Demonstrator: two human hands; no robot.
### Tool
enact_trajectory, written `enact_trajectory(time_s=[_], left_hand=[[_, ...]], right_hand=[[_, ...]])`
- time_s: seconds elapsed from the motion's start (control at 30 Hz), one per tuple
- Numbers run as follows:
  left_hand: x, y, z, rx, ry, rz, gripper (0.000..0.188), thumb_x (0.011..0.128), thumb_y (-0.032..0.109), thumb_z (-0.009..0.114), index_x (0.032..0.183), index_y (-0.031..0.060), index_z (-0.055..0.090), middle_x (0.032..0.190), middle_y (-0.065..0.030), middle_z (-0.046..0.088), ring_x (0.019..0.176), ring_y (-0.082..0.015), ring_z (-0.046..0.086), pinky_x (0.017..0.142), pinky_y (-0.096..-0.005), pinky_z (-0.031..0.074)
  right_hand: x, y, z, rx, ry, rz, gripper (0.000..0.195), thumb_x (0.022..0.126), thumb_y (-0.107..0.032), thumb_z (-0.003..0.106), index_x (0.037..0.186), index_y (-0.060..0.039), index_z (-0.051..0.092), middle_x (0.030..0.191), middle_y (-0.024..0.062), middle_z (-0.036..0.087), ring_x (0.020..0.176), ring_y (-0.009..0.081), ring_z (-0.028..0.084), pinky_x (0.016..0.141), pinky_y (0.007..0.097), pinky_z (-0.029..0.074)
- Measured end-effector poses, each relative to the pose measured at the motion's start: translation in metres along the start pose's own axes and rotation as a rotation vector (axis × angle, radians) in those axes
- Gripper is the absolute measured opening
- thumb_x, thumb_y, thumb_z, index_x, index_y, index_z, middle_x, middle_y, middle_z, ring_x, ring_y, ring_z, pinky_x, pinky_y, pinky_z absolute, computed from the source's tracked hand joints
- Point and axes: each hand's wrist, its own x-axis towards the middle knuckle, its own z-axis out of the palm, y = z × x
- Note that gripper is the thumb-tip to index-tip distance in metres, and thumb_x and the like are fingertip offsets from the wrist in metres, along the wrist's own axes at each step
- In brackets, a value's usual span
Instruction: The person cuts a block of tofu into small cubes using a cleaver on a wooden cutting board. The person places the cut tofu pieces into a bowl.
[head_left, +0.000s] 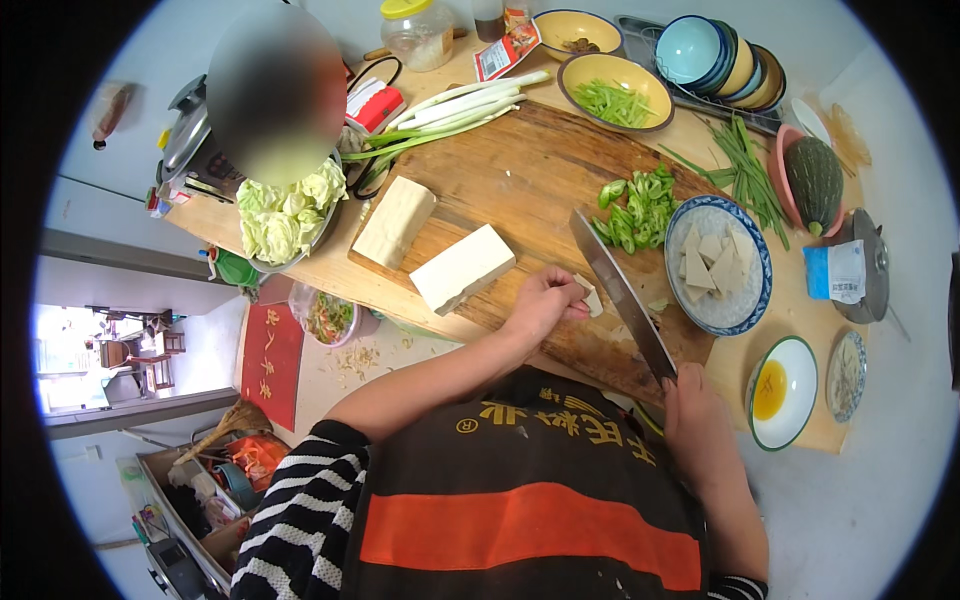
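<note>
My left hand (549, 306) pinches a small pale slice of tofu (592, 295) above the near part of the wooden cutting board (525, 172). In my right hand (697, 427) is the handle of a kitchen cleaver (622, 292), its blade slanting across the board just right of the slice. A white tofu block (463, 268) lies left of my left hand, and a second tofu block (395, 223) sits farther left. Sliced green peppers (637, 206) are heaped beyond the blade. To its right, a blue-rimmed plate (763, 266) holds several cut tofu pieces (716, 262).
Scallions (457, 112) lie along the board's far left edge. A yellow bowl (660, 105) of green strips stands behind. Torn cabbage (292, 214) fills a basin at left. At right are a white bowl (799, 420) with beaten egg, green stalks (742, 161) and a dark squash (814, 180).
</note>
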Motion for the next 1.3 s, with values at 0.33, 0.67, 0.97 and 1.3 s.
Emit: enact_trajectory(time_s=[0.33, 0.67, 0.97, 1.3], left_hand=[[0.002, -0.005, 0.001, -0.022, 0.010, 0.015, 0.008, 0.090, 0.000, 0.058, 0.096, -0.0028, 0.054, 0.089, -0.0108, 0.061, 0.079, -0.0197, 0.067, 0.075, -0.0302, 0.059], [0.003, -0.007, 0.000, -0.023, 0.017, 0.015, 0.009, 0.088, -0.002, 0.059, 0.094, -0.0020, 0.053, 0.087, -0.0100, 0.060, 0.076, -0.0192, 0.067, 0.072, -0.0299, 0.059], [-0.006, -0.008, 0.001, 0.052, 0.040, 0.118, 0.017, 0.088, -0.002, 0.058, 0.103, -0.0030, 0.051, 0.090, -0.0123, 0.058, 0.073, -0.0189, 0.065, 0.065, -0.0281, 0.058], [-0.010, 0.004, 0.003, 0.406, 0.091, 0.062, 0.024, 0.093, 0.012, 0.066, 0.107, 0.0004, 0.051, 0.091, -0.0075, 0.057, 0.075, -0.0143, 0.062, 0.064, -0.0274, 0.058]], right_hand=[[-0.004, -0.005, -0.001, -0.061, 0.020, -0.115, 0.011, 0.093, -0.007, 0.055, 0.101, -0.0007, 0.052, 0.091, 0.0162, 0.058, 0.070, 0.0378, 0.062, 0.058, 0.0448, 0.052], [0.007, -0.004, 0.005, 0.034, -0.081, 0.002, 0.011, 0.096, -0.010, 0.054, 0.098, -0.0003, 0.048, 0.092, 0.0222, 0.060, 0.078, 0.0445, 0.060, 0.064, 0.0520, 0.047], [0.012, 0.014, 0.028, 0.104, -0.068, 0.027, 0.013, 0.094, -0.010, 0.057, 0.096, 0.0001, 0.050, 0.088, 0.0249, 0.061, 0.079, 0.0471, 0.059, 0.065, 0.0525, 0.046], [-0.007, 0.017, 0.013, 0.152, 0.083, -0.013, 0.010, 0.093, -0.007, 0.056, 0.101, -0.0007, 0.056, 0.093, 0.0189, 0.058, 0.081, 0.0415, 0.060, 0.068, 0.0483, 0.050]])
